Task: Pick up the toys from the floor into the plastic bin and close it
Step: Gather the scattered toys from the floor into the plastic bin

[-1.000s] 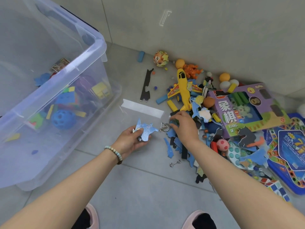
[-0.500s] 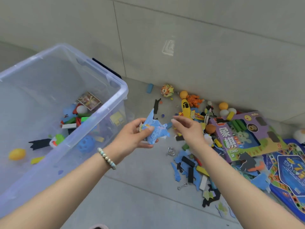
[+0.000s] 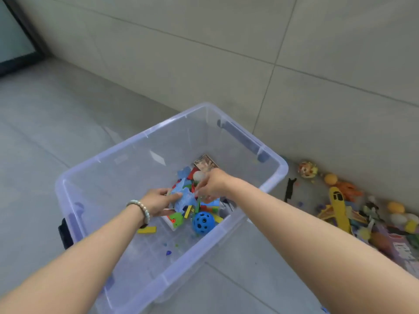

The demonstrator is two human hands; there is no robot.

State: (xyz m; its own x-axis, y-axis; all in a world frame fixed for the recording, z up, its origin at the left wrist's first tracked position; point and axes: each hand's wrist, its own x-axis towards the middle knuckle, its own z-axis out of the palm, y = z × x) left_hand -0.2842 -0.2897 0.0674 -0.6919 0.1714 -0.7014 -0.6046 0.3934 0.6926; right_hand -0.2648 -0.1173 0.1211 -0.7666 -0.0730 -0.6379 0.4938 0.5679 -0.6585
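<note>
**Head view.** The left hand (image 3: 158, 200) is hovering over the open plastic bin (image 3: 136, 138). Its thumb and fingers are curling round a bunch of blue foam pieces (image 3: 184, 199) and pinching them above the pile inside. The right hand (image 3: 214, 183) is hanging at two o'clock of the foam, with its fingers pointing down and bunching together beside the foam's edge. The fingertips are blurring, so whether they are pinching anything cannot be told. A beaded bracelet (image 3: 141, 209) is sitting on the left wrist.

**Bin contents.** Toys are lying heaped toward the bin's three o'clock wall. A blue perforated ball (image 3: 203, 222) is resting at five o'clock of the held foam. A yellow block (image 3: 147, 230) is lying apart at seven o'clock, and a printed card box (image 3: 206, 163) is lying at twelve o'clock. The bin is standing on the tiled floor (image 3: 45, 143), with a dark handle (image 3: 240, 137) showing on its far rim.

**Floor.** At three o'clock of the bin, more toys are lying along the wall (image 3: 317, 64). A black foam strip (image 3: 290, 189) is lying nearest the bin. Beyond it are lying a patterned ball (image 3: 307, 169), an orange ball (image 3: 330, 179) and a yellow toy plane (image 3: 339, 209).
</note>
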